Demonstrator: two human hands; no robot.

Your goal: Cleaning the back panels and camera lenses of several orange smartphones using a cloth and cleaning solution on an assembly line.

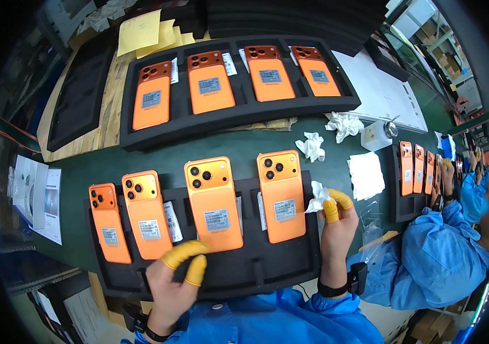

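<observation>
Several orange phones lie back up in the near black foam tray, each with a grey label. My left hand, with yellow finger cots on thumb and forefinger, is spread apart at the lower left corner of the third phone from the left; whether the forefinger touches it I cannot tell. My right hand, also in yellow finger cots, pinches a crumpled white wipe beside the right edge of the rightmost phone. To the left lie two more phones, the second and the leftmost.
Behind, another foam tray holds more orange phones. Crumpled wipes, a bottle and a flat stack of white wipes lie right of centre. A co-worker in blue sits close on the right. Papers stand left.
</observation>
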